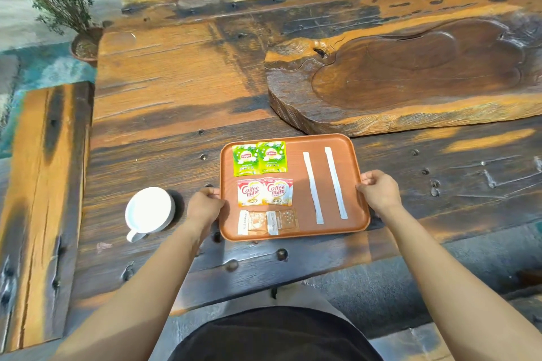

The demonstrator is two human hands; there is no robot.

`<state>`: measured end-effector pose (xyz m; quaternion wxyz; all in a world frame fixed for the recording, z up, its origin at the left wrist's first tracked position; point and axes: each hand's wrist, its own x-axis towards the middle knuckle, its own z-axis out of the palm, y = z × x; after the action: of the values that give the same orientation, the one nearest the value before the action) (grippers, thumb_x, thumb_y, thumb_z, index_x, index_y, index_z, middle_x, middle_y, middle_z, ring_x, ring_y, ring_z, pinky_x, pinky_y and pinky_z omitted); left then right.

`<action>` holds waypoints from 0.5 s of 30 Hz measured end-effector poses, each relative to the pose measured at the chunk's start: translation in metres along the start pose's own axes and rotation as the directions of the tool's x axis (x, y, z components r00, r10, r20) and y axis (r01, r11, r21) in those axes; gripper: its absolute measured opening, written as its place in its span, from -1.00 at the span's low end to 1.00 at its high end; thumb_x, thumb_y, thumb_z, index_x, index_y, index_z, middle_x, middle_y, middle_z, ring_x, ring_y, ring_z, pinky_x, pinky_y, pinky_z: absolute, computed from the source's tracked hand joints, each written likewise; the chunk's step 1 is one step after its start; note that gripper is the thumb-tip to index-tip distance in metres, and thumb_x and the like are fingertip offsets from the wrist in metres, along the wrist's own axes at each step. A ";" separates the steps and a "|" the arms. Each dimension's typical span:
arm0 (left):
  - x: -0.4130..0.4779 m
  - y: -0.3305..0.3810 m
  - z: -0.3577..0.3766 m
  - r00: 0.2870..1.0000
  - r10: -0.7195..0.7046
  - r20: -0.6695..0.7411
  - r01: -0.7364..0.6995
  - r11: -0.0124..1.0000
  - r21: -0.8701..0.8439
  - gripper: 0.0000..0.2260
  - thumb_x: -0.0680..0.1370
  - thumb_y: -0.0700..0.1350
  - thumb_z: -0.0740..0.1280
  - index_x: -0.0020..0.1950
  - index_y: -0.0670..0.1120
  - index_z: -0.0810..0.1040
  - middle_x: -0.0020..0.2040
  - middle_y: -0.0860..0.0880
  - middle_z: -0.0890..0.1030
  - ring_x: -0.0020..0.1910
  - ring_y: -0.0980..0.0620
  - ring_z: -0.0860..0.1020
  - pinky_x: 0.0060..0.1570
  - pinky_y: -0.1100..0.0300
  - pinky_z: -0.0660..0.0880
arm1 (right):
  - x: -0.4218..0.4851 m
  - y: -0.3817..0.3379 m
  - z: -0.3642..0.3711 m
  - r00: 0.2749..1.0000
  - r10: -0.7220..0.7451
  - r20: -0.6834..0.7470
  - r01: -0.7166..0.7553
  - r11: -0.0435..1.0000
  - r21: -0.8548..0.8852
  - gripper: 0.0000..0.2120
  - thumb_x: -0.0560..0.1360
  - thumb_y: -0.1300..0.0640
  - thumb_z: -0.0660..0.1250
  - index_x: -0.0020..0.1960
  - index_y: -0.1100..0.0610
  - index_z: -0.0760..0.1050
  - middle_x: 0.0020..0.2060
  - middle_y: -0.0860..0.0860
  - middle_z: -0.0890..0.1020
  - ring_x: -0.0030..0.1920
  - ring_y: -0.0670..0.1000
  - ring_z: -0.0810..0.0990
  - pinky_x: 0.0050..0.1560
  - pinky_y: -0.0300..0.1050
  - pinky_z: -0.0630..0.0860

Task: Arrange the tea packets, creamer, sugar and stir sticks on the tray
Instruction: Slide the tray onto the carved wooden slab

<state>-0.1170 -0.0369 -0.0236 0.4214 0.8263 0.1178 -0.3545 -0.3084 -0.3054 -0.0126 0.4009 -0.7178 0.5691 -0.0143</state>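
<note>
An orange-brown tray [356,173] rests on the dark wooden table. On its left side lie two green tea packets [259,158] at the far end. Below them sit two red-and-white creamer packets [264,191], then two clear sugar packets [268,222] at the near edge. Two white paper-wrapped stir sticks [324,186] lie side by side on the tray's right half. My left hand [205,204] grips the tray's left rim. My right hand [379,190] grips the right rim.
A white cup [149,211] stands on the table just left of my left hand. A large carved wooden tea slab [410,79] lies beyond the tray at the right. A potted plant [58,0] stands past the table's far-left corner.
</note>
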 end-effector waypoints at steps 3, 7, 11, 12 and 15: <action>0.005 0.008 -0.008 0.999 0.025 0.019 -0.025 1.000 -0.013 -0.80 0.47 -0.34 0.24 -0.24 -0.06 0.48 -0.12 -0.17 0.58 -0.14 -0.09 0.54 -0.05 0.02 0.52 | -0.005 -0.007 -0.003 1.000 -0.011 -0.018 0.011 1.000 -0.005 -0.92 0.44 0.27 0.31 -0.11 0.12 0.47 -0.20 0.04 0.56 -0.14 0.10 0.55 -0.20 -0.14 0.52; 0.003 0.020 -0.016 0.997 0.069 0.027 -0.068 0.997 -0.035 -0.89 0.49 -0.29 0.30 -0.15 -0.08 0.47 -0.11 -0.17 0.59 -0.25 -0.07 0.53 -0.27 0.13 0.49 | -0.010 -0.017 -0.005 0.998 -0.016 -0.059 0.017 1.000 0.022 -0.91 0.47 0.26 0.29 -0.03 0.15 0.48 -0.15 0.07 0.56 -0.10 0.07 0.52 -0.01 -0.06 0.45; 0.002 0.032 -0.019 0.991 0.129 0.038 -0.125 0.989 -0.084 -0.83 0.48 -0.32 0.30 -0.18 -0.06 0.46 -0.14 -0.15 0.56 -0.34 -0.04 0.48 -0.31 0.17 0.43 | -0.012 -0.021 -0.009 0.994 -0.022 -0.108 0.030 0.996 0.080 -0.94 0.48 0.26 0.27 -0.08 0.14 0.46 -0.18 0.06 0.55 -0.11 0.08 0.52 -0.05 -0.05 0.43; 0.001 0.037 -0.019 0.989 0.142 0.042 -0.138 0.987 -0.088 -0.83 0.48 -0.32 0.30 -0.18 -0.06 0.46 -0.14 -0.16 0.58 -0.31 -0.05 0.51 -0.27 0.13 0.45 | -0.011 -0.023 -0.012 0.992 -0.030 -0.119 0.041 0.994 0.099 -0.94 0.48 0.26 0.27 -0.08 0.14 0.46 -0.19 0.06 0.54 -0.11 0.07 0.51 -0.08 -0.09 0.39; 0.001 0.052 -0.017 0.982 0.183 0.055 -0.177 0.979 -0.097 -0.88 0.49 -0.31 0.30 -0.13 -0.09 0.49 -0.15 -0.17 0.60 -0.31 -0.05 0.53 -0.33 0.17 0.45 | -0.008 -0.029 -0.023 0.988 -0.040 -0.148 0.059 0.990 0.126 -0.92 0.47 0.26 0.28 -0.04 0.16 0.50 -0.19 0.06 0.54 -0.10 0.07 0.50 -0.07 -0.13 0.35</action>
<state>-0.0827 -0.0561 0.0146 0.4927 0.8017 0.0452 -0.3355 -0.2991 -0.3112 0.0236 0.4039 -0.7013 0.5764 -0.1133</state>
